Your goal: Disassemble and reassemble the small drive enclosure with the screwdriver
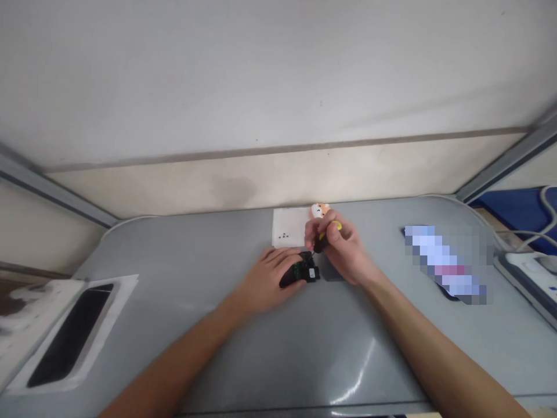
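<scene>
My left hand (pixel 276 274) is wrapped over what looks like an opened black computer mouse (pixel 311 273) on the table, its fingers across the top and the thumb along the near side. A green circuit board shows between the fingers. In my right hand (pixel 342 247) is a screwdriver with a black and yellow handle (pixel 321 242), tilted, its tip end down at the far edge of the mouse. Whether the tip touches a screw is too small to tell. Just beyond, several tiny dark screws (pixel 284 235) lie on a white sheet of paper (pixel 289 217).
An orange and white animal figure (pixel 319 209) sits behind my right hand. To the right are a phone with a blurred screen (pixel 444 264) and a white power strip (pixel 528 278) with cables. A black slab (pixel 72 334) rests on white paper at left. A wall closes off the back.
</scene>
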Available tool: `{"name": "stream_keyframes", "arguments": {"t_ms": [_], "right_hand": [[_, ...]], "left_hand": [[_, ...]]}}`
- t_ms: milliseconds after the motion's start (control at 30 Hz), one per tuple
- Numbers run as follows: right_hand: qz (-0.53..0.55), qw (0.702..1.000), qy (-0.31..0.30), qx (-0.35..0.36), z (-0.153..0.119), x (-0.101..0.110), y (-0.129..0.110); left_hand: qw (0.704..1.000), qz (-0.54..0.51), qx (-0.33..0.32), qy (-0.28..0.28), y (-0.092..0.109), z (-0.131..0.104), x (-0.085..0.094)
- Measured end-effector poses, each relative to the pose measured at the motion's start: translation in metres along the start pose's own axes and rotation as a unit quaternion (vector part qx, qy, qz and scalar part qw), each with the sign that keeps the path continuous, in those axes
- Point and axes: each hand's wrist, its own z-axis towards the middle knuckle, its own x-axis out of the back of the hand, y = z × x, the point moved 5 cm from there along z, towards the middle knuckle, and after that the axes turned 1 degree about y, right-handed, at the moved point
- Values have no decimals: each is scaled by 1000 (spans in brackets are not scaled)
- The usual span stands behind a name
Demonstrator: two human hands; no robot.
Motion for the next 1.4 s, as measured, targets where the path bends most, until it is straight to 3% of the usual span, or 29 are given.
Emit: {"name": "stream_keyframes", "arguments": {"t_ms": [167, 433, 600, 833, 1100, 1400], "right_hand": [[2, 999, 29, 13, 1, -1, 2], [-3, 1000, -6, 6, -2, -8, -4], [-15, 999, 30, 12, 0, -3, 0], [-25, 999, 28, 0, -1, -3, -4], [52, 998, 37, -15, 4, -1, 1], [46, 998, 50, -10, 3, 0, 3]], "left_hand": [[999, -17, 22, -18, 0, 1, 0], [1000, -24, 2, -4, 0, -1, 1], [1000, -27, 6, -13, -1, 0, 1], [1000, -25, -2, -10, -2, -1, -1], [1000, -25, -1, -10, -2, -1, -2], [1000, -19, 1, -25, -1, -1, -1]]}}
